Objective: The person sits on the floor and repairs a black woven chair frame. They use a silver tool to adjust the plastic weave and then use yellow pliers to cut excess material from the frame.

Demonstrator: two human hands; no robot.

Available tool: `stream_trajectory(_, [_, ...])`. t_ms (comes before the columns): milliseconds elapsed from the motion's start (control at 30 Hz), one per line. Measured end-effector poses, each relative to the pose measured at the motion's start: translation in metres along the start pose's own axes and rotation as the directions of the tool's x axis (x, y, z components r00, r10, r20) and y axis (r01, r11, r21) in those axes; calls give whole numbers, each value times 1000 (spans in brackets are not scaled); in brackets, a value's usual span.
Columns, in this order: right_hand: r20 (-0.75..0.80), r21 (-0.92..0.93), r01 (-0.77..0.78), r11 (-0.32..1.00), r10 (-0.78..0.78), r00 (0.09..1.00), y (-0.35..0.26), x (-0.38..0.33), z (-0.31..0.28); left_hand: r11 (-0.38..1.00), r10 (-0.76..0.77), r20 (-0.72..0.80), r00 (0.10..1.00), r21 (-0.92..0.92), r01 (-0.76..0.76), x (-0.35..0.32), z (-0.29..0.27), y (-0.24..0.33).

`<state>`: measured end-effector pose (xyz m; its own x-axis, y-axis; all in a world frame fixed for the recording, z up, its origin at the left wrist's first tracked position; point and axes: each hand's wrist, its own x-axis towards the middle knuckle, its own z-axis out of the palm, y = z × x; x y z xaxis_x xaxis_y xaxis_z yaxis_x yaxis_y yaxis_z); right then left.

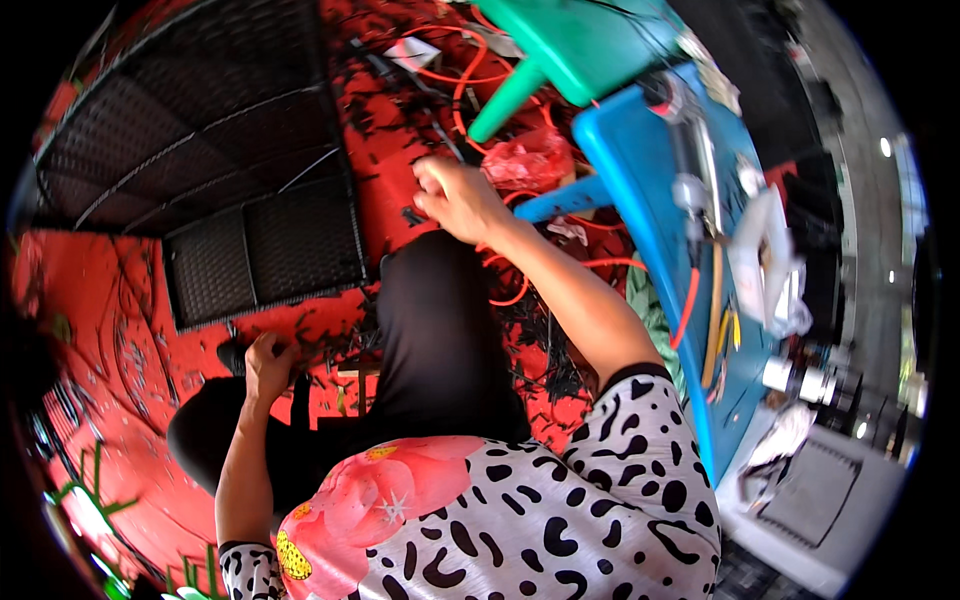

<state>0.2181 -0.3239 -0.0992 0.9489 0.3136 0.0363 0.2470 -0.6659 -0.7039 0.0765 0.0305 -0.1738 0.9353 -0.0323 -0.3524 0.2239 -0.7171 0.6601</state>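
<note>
Nearest the camera, a shirt [520, 520] in black-and-white spots with a pink flower fills the lower edge, and both bare forearms run out from it over black trousers [440, 340]. The left hand [268, 365] reaches down beside the left knee, fingers curled shut at the floor next to a small dark object; whether it grips that object cannot be told. The right arm stretches forward past the knee, and the right hand [458, 198] hangs over the red floor mat [395, 200] with its fingers drawn together on a thin black strip [415, 215]. Black offcuts [545, 350] litter the mat around the legs. Just beyond the left hand stands a dark woven wicker frame [230, 170], its lower panel close to the knee. Beside the right hand lie a crumpled red plastic bag [530, 160] and loops of orange hose [455, 75]. To the right, a blue stool [650, 210] carries tools, and a green stool [560, 50] stands farther off.
</note>
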Motion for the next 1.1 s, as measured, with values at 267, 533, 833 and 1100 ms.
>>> stream_trajectory(267, [-701,-83,-90,992,6,713,-11,-219,-148,978,178,114,977,85,-188,0,7,60])
stream_trajectory(533, [-840,-256,-839,479,320,439,96,-420,-275,924,354,167,920,91,-372,-18,16,112])
stream_trajectory(833, [-463,-264,-845,465,707,534,129,-443,-311,905,344,145,928,213,-369,-30,11,68])
stream_trajectory(1100, [-525,-614,-602,511,305,795,62,-438,-308,948,254,174,951,151,-281,-3,11,35])
